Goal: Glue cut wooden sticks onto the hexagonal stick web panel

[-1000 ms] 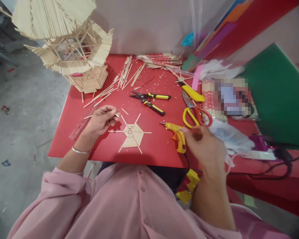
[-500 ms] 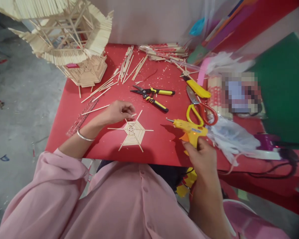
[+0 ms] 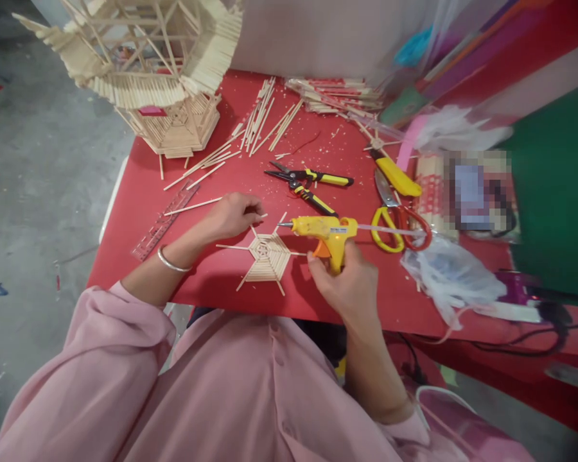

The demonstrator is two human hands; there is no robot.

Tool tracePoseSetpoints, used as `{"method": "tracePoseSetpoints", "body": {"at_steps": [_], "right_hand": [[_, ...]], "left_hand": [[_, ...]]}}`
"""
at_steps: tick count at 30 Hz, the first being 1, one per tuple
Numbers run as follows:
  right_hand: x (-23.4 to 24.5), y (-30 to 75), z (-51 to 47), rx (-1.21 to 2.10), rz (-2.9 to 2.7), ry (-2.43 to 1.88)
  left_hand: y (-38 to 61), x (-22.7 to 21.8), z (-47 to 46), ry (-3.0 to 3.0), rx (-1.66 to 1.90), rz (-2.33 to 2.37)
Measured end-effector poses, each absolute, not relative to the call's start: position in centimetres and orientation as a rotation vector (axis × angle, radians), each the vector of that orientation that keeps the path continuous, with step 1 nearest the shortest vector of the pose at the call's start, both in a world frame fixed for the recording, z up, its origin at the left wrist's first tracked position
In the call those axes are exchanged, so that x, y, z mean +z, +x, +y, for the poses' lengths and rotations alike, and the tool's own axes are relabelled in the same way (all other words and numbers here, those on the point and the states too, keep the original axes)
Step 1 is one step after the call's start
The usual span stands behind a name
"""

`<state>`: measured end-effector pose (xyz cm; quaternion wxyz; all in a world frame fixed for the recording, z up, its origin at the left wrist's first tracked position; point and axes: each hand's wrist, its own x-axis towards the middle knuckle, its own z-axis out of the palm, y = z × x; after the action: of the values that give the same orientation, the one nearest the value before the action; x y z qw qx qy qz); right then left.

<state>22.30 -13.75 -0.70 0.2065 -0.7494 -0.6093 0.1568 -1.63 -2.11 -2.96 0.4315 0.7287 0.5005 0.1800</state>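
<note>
My right hand grips a yellow hot glue gun by its handle, a finger by the orange trigger. A glue stick pokes out of its back, and its nozzle points left, above the right side of a web-like stick frame. This six-spoked frame lies flat on the red table, with short sticks filling several of its sections. My left hand is closed just above the frame's upper left, pinching a short wooden stick whose pale tip shows. Beside that hand lie a longer stick and a clear ruler.
A stick-built pagoda model stands at the back left. Black-and-yellow pliers, scissors, a yellow cutter and loose sticks lie behind the frame. A plastic bag and cables are at the right.
My right hand has brought the glue gun leftward and up, from the table's right side to the stick frame. My left hand stays by the frame, still pinched. The view has shifted slightly.
</note>
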Motion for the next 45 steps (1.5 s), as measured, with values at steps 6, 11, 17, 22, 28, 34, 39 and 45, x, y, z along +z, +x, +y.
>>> {"method": "tracePoseSetpoints", "body": {"at_steps": [6,11,17,22,28,34,39,45], "right_hand": [[-1.6,21.7,-12.5,0.393,-2.006,-2.072],[-2.2,21.4,-12.2,-0.056,-2.0,-2.247],[-1.6,21.3,-11.1,-0.19,-2.187,-2.155],[-0.9,20.9,-10.0,-0.248,-2.288,-2.072],[-0.9,20.7,-9.1,-0.299,-2.387,-1.961],[-0.9,20.7,-9.0,-0.307,-2.408,-1.967],[-0.9,20.7,-9.0,-0.318,-2.4,-1.955],[-0.7,20.6,-8.9,-0.29,-2.403,-1.959]], "left_hand": [[-1.9,-3.4,-2.0,1.722,0.461,1.291],[-1.8,-3.1,-2.3,1.563,0.43,1.224],[-1.5,-2.2,-2.6,1.357,0.396,1.24],[-1.5,-2.5,-2.4,1.416,0.439,1.254],[-1.6,-2.6,-2.3,1.443,0.431,1.279],[-1.6,-2.2,-2.4,1.335,0.412,1.263],[-1.6,-2.1,-2.4,1.325,0.404,1.271],[-1.6,-2.0,-2.4,1.284,0.413,1.264]]}}
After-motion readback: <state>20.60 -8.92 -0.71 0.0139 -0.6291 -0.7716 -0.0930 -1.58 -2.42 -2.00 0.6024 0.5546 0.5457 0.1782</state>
